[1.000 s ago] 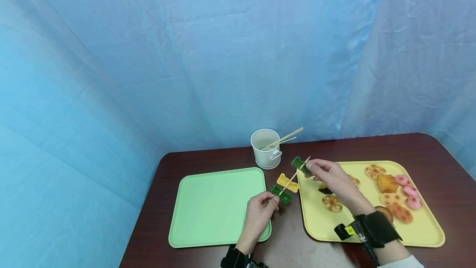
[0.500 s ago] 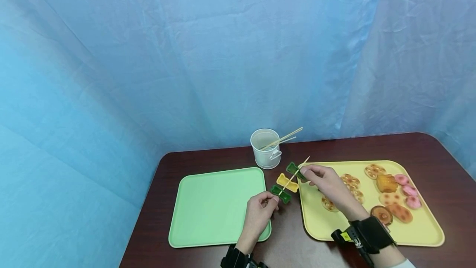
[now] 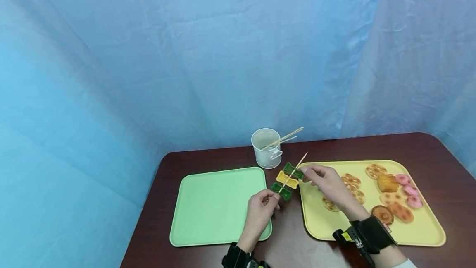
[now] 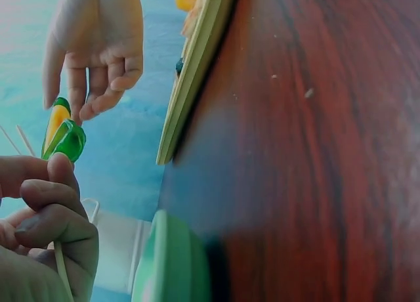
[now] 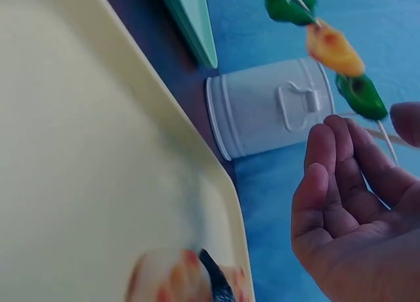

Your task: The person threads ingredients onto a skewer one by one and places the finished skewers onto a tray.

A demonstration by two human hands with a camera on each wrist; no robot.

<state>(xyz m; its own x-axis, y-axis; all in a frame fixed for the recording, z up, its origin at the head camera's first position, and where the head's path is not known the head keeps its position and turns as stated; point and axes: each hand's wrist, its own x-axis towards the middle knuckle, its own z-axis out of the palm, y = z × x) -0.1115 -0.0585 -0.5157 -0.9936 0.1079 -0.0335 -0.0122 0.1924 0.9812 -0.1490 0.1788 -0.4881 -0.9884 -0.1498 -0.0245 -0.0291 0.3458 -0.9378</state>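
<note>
My left hand (image 3: 261,206) pinches the lower end of a bamboo skewer (image 3: 303,159). The skewer slants up and to the right between the trays. Threaded on it are a lower green pepper-like piece (image 3: 281,191), a yellow one (image 3: 287,179) and an upper green one (image 3: 293,171). My right hand (image 3: 329,183) holds the right end of the upper green piece between thumb and fingers, and the skewer's tip sticks out beyond. In the right wrist view the yellow piece (image 5: 335,49) sits between the two green ones; the left wrist view partly hides the pieces behind my left fingers.
A green tray (image 3: 219,210) lies left. On the right, a yellow tray (image 3: 427,230) bears several lotus-root-like slices (image 3: 375,171), a golden block (image 3: 387,184), pink rings (image 3: 410,190) and a brown mushroom-like cap (image 3: 382,215). A white bucket (image 3: 266,156) with skewers stands behind.
My right hand has moved left and slightly down, sliding the upper green piece along the skewer toward the yellow one. The skewer and lower pieces have shifted slightly.
</note>
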